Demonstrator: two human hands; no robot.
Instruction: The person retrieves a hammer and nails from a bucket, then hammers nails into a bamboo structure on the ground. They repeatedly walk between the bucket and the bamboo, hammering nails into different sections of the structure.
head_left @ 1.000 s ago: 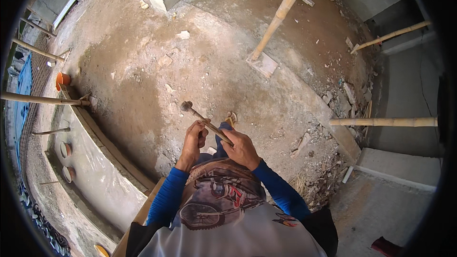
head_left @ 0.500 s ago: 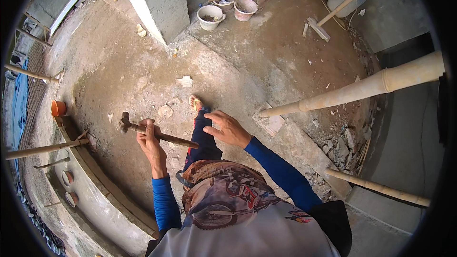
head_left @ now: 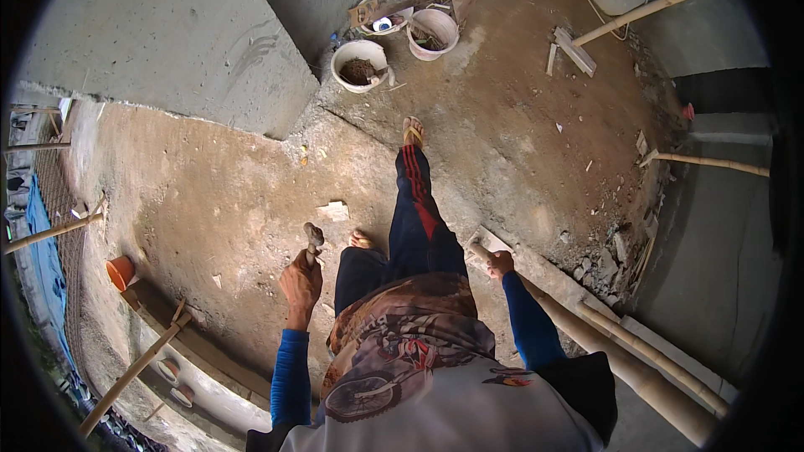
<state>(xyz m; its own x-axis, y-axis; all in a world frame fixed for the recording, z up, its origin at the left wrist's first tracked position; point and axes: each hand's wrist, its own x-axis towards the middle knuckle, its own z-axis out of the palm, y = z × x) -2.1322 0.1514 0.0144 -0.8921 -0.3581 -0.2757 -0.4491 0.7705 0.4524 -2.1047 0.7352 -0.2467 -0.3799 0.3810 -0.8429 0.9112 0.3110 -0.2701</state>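
My left hand (head_left: pixel 301 285) is closed around the handle of a hammer (head_left: pixel 313 236), whose metal head points forward above the fist. The rest of its handle is hidden by the hand and the angle. Out to my right, my right hand (head_left: pixel 500 264) has curled fingers and overlaps the lower end of a thick bamboo pole (head_left: pixel 624 353). Whether it grips the pole or only passes in front of it does not show.
Ahead stand several pale buckets (head_left: pixel 358 67) beside a grey concrete pillar (head_left: pixel 193 42). A low curved wall (head_left: pixel 209 343) and an orange bucket (head_left: pixel 121 271) are at left. Rubble (head_left: pixel 607 259) and thinner bamboo poles (head_left: pixel 653 351) lie right. A flat pale scrap (head_left: pixel 333 211) rests on the dirt floor.
I have stepped forward, so the buckets and pillar appear nearer. The hammer has turned from lying crosswise to pointing forward. My right hand has moved right and down, over the bamboo pole.
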